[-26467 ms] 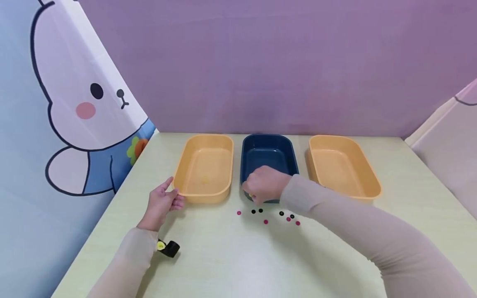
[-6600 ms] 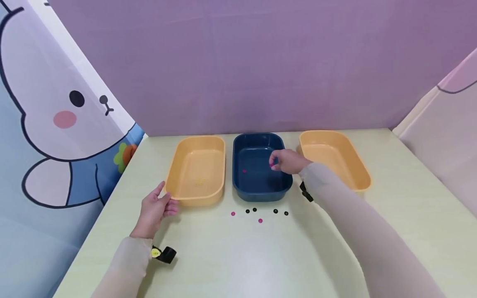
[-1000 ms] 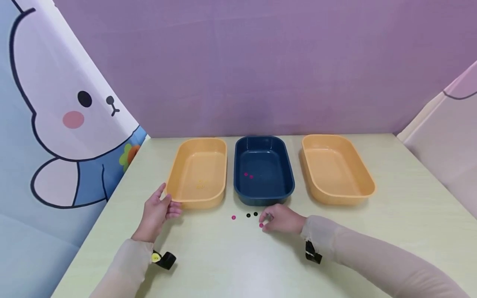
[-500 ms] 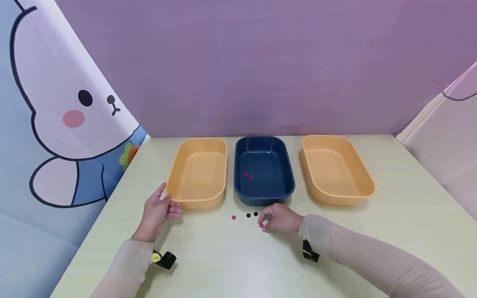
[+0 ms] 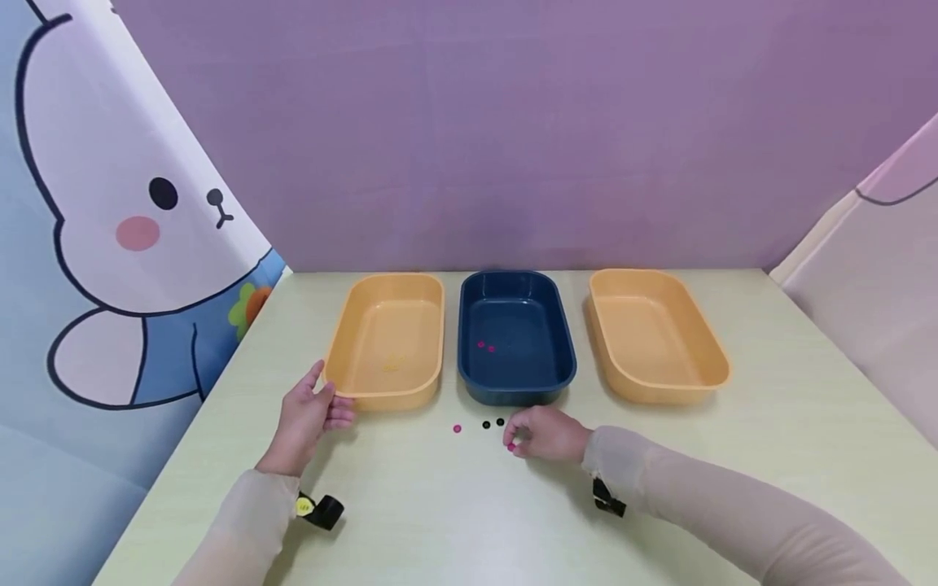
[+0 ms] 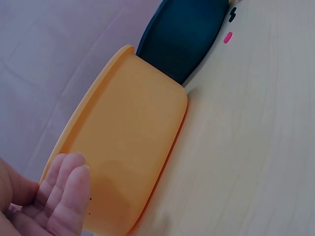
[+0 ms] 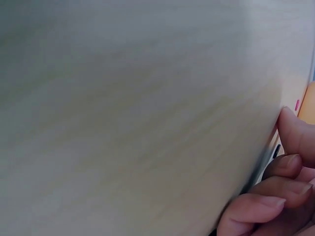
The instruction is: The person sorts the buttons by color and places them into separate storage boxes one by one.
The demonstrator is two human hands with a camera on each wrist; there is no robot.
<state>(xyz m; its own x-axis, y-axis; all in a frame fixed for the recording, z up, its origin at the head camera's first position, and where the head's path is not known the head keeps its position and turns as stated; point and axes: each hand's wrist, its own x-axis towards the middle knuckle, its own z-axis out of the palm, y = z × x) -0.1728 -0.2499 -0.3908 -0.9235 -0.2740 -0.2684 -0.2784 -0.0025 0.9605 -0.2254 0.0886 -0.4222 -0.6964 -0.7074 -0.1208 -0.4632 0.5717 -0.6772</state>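
My right hand [image 5: 550, 434] is low over the table, thumb and index finger pinching a small pink button [image 5: 510, 448] at the tabletop. Only its bent fingers show in the right wrist view. Just left of it lie two black buttons [image 5: 493, 423], then another pink button [image 5: 458, 429]. Two pink buttons [image 5: 486, 347] rest inside the dark blue tray [image 5: 518, 397]. My left hand [image 5: 302, 423] touches the near left corner of the left yellow tray [image 5: 396, 400], its fingers fairly straight along the outer wall. Several small yellow buttons [image 5: 393, 364] lie in that tray.
A second yellow tray [image 5: 659, 395] stands to the right of the blue one, with nothing visible inside. Behind all three trays rises a purple cloth backdrop [image 5: 469, 146]. Both wrists carry black camera straps. The pale table [image 5: 410, 521] extends toward me.
Since the oldest frame, pink buttons have gone from the table into the blue tray. Over the last second the right hand stays at the pink button, shifting only slightly; the left keeps its place.
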